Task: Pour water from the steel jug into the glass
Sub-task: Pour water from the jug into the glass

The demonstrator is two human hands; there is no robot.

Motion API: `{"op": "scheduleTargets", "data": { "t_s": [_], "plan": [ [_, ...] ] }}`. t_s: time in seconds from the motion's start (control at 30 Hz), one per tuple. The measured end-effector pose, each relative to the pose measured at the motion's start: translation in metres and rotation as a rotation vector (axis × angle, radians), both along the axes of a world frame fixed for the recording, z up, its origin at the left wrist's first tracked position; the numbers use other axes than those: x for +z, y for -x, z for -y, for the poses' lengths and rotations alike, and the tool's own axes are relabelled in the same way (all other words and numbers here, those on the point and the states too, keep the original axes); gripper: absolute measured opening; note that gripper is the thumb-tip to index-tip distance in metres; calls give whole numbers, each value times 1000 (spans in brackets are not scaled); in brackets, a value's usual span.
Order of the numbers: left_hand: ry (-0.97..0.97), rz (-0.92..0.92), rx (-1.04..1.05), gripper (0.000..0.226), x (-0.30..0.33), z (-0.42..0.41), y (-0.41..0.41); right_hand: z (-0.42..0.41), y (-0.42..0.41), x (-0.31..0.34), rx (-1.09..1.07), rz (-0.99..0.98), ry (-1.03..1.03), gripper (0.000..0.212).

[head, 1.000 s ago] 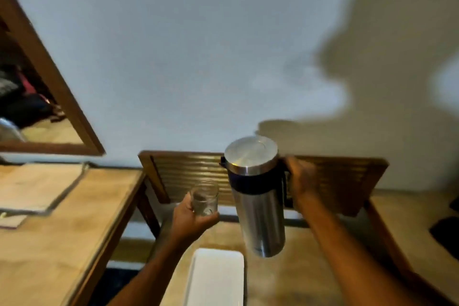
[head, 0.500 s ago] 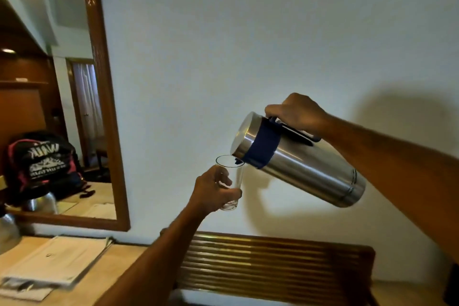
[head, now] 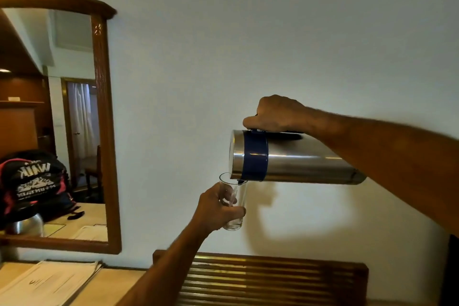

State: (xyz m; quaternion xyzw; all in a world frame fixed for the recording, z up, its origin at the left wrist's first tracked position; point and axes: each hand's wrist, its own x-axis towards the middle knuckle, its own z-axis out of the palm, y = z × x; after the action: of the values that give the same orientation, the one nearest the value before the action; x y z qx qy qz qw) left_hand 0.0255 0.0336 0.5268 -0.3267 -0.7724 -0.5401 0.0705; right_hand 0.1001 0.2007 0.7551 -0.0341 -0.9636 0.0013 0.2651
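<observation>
Pour step, I reckon. My right hand (head: 275, 115) is clenched on the handle of the steel jug (head: 293, 158), body tipped approx. level, its dark spout right over the rim of the glass (head: 234, 202). My left hand (head: 216, 207) is wrapped round the glass, held upright in mid-air in front of the wall (head: 248, 45), above the slatted rack (head: 273, 278). Can't tell if water's flowing; glass looks nearly empty. Next: tip a bit more, keep spout inside rim, watch the level.

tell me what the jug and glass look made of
Jug: brushed steel by its silvery sheen and soft highlights; the dark blue collar looks like plastic, unconfirmed. Glass: clear glass or possibly clear plastic, since the wall shows through.
</observation>
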Motion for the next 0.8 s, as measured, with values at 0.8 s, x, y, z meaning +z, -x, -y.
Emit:
{"op": "scheduleTargets", "data": {
  "t_s": [0.8],
  "plan": [
    [-60, 38, -32, 41, 6, 0, 8, 5, 6, 23, 61, -51, -123, 47]
  ]
}}
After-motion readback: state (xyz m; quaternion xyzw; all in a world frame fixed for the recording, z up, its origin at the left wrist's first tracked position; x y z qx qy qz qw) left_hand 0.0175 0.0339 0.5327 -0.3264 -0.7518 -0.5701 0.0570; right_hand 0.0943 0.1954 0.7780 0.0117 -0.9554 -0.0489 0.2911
